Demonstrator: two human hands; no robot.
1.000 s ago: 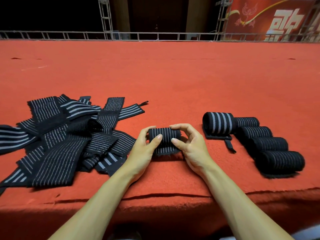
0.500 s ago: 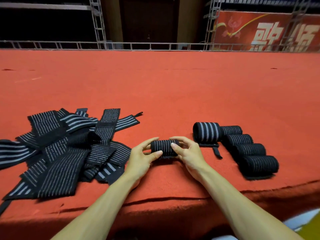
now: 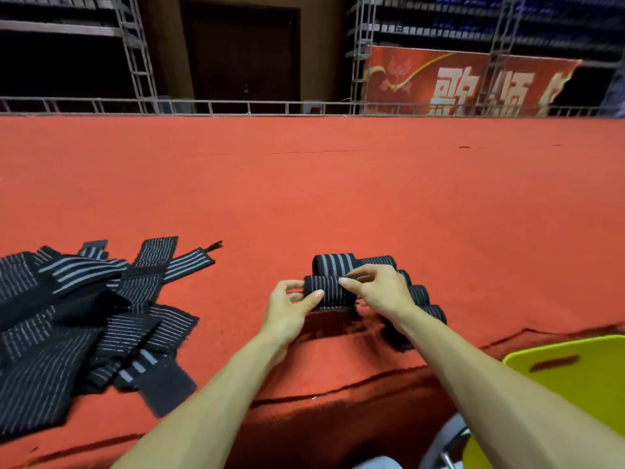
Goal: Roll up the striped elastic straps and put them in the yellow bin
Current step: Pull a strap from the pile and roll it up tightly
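strap roll (image 3: 329, 294) is pinched at its two ends, my left hand (image 3: 290, 308) and right hand (image 3: 384, 292) curling thumbs and fingertips round it. finished rolls (image 3: 334, 264) lie just behind my right hand, loose straps (image 3: 84, 316) well off to my left hand's outer side, yellow bin (image 3: 575, 377) beside my right forearm.

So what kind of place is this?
Probably a stage in a hall or arena: a wide red carpet floor, metal truss towers standing behind it, and a big red banner with large characters hanging at the back.
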